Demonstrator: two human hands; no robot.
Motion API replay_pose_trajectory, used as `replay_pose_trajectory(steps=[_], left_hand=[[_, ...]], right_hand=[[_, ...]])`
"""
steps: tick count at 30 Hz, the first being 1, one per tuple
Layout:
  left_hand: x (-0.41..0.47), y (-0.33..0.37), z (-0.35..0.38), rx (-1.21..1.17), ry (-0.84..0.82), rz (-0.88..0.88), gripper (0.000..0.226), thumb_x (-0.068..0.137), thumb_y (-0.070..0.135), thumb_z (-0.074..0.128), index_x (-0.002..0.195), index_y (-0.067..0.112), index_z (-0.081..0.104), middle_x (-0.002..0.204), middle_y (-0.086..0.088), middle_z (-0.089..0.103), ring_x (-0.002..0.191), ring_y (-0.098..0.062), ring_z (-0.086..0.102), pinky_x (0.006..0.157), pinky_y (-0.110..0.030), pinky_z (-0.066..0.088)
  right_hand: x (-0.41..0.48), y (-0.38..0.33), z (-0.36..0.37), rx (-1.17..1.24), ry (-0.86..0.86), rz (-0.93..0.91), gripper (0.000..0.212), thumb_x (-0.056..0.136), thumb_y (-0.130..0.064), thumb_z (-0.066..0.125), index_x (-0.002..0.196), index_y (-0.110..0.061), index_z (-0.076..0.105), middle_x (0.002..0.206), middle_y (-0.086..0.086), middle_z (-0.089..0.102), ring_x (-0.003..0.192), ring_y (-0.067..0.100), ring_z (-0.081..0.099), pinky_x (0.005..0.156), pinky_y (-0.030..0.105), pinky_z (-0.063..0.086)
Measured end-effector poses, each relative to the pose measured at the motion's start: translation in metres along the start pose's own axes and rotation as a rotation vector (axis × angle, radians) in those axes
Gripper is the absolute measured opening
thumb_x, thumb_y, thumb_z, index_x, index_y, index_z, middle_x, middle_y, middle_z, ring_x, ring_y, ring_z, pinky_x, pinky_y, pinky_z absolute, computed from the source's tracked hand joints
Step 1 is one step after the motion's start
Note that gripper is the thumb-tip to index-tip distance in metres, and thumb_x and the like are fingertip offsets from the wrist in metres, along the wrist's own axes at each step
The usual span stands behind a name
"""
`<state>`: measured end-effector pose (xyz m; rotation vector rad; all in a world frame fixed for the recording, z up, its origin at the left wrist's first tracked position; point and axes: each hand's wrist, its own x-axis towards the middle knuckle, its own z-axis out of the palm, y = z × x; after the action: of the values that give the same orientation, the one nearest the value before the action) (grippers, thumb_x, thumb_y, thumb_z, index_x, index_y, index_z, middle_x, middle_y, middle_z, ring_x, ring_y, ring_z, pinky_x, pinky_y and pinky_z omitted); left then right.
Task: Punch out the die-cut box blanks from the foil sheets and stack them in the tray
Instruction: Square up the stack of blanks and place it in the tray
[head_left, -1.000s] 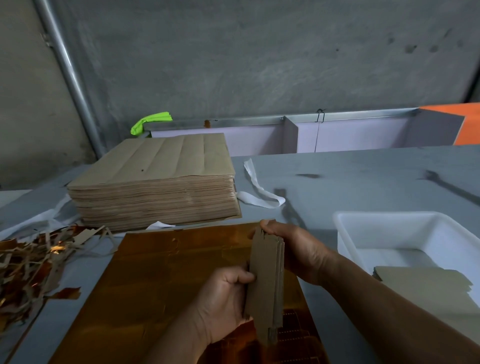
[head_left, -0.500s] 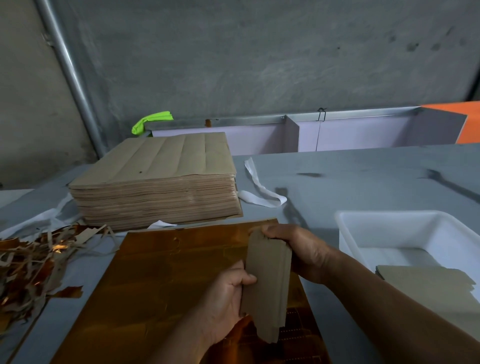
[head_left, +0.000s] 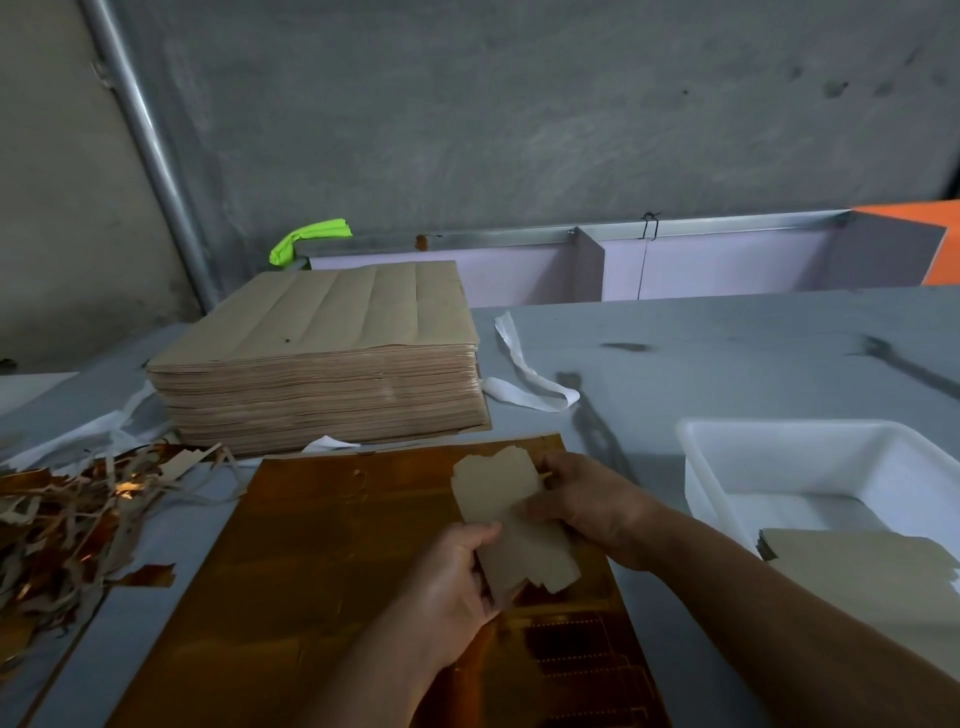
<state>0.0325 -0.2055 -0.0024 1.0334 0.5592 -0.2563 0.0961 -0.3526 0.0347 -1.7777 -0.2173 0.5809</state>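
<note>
I gripped the blanks (head_left: 506, 512) in both hands, left hand (head_left: 449, 590) low, right hand (head_left: 589, 501) at their side, over the sheet (head_left: 332, 561) at the near edge of the table (head_left: 727, 353). Punching seemed done; next they needed carrying right into the tray (head_left: 698, 467).

Dim flat light, soft shadows on table (head_left: 727, 364), faint sheen on foil sheet (head_left: 337, 561), edges v. warped

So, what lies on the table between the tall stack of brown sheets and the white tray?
In the head view, a loose white strip lies beside the stack; from there to the tray, only stained grey table.
</note>
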Motion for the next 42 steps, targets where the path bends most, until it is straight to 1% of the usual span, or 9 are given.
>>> replay_pose_trajectory(steps=[5,9,14,17,20,26,31,36,42], left_hand=[[0.004,0.0,-0.003,0.048,0.111,0.066,0.011,0.095,0.004,0.06,0.103,0.01,0.059,0.111,-0.015,0.066,0.101,-0.026,0.065,0.081,-0.037,0.054],[0.006,0.002,-0.006,0.092,0.151,0.098,0.01,0.094,0.003,0.06,0.101,0.011,0.059,0.109,-0.013,0.064,0.1,-0.024,0.064,0.084,-0.036,0.053],[0.008,0.001,-0.008,0.101,0.137,0.089,0.012,0.094,0.003,0.061,0.104,0.01,0.06,0.111,-0.013,0.064,0.1,-0.024,0.064,0.08,-0.035,0.052],[0.01,0.0,-0.008,0.099,0.135,0.084,0.014,0.093,0.003,0.062,0.106,0.01,0.06,0.111,-0.013,0.064,0.1,-0.024,0.064,0.078,-0.034,0.052],[0.01,0.0,-0.008,0.053,0.14,0.09,0.019,0.092,0.002,0.063,0.109,0.009,0.059,0.109,-0.013,0.065,0.1,-0.024,0.065,0.078,-0.034,0.053],[0.004,0.009,-0.005,-0.141,0.05,0.133,0.05,0.065,0.005,0.074,0.112,0.01,0.06,0.108,-0.017,0.071,0.102,-0.033,0.067,0.075,-0.042,0.056],[-0.002,0.013,0.001,-0.034,-0.021,0.323,0.035,0.079,0.0,0.068,0.11,0.015,0.065,0.103,-0.01,0.075,0.102,-0.029,0.068,0.078,-0.04,0.056],[-0.016,0.024,0.003,0.001,-0.254,0.431,0.049,0.067,0.013,0.074,0.115,0.02,0.068,0.111,-0.01,0.073,0.095,-0.024,0.069,0.071,-0.034,0.055],[-0.018,0.041,-0.003,-0.165,-0.55,0.362,0.056,0.068,0.027,0.067,0.124,0.023,0.068,0.107,-0.01,0.07,0.088,-0.022,0.069,0.071,-0.037,0.056]], right_hand=[[0.0,-0.005,-0.007,-0.302,0.076,-0.081,0.04,0.087,-0.008,0.064,0.121,-0.028,0.059,0.11,0.0,0.065,0.098,0.019,0.064,0.082,0.037,0.06],[-0.003,-0.003,-0.007,-0.595,0.08,-0.121,0.037,0.087,-0.021,0.064,0.12,-0.033,0.056,0.1,-0.009,0.061,0.084,0.006,0.06,0.061,0.016,0.051],[-0.001,0.002,-0.001,-0.739,0.031,-0.131,0.019,0.089,-0.023,0.061,0.084,-0.037,0.049,0.087,-0.015,0.056,0.076,0.001,0.056,0.054,0.011,0.04],[0.0,0.004,0.001,-0.747,0.01,-0.13,0.02,0.09,-0.024,0.061,0.081,-0.037,0.048,0.087,-0.013,0.056,0.076,0.003,0.057,0.056,0.014,0.043],[-0.001,0.001,-0.002,-0.649,0.022,-0.127,0.014,0.09,-0.018,0.06,0.091,-0.032,0.057,0.095,-0.006,0.062,0.084,0.009,0.061,0.066,0.023,0.053],[-0.004,-0.001,-0.009,-0.112,-0.091,-0.125,0.04,0.078,-0.018,0.067,0.116,-0.031,0.066,0.107,0.002,0.072,0.102,0.025,0.068,0.091,0.047,0.056],[-0.002,0.0,-0.008,-0.011,-0.105,-0.186,0.044,0.079,-0.01,0.065,0.116,-0.032,0.067,0.108,0.003,0.073,0.103,0.026,0.068,0.092,0.049,0.055],[0.001,0.0,-0.014,0.153,-0.13,-0.134,0.058,0.061,-0.015,0.057,0.118,-0.007,0.066,0.105,0.017,0.072,0.092,0.033,0.067,0.081,0.043,0.051],[-0.002,-0.002,-0.018,0.259,-0.238,-0.121,0.063,0.058,-0.015,0.054,0.118,0.002,0.062,0.097,0.018,0.067,0.084,0.029,0.063,0.071,0.034,0.049]])
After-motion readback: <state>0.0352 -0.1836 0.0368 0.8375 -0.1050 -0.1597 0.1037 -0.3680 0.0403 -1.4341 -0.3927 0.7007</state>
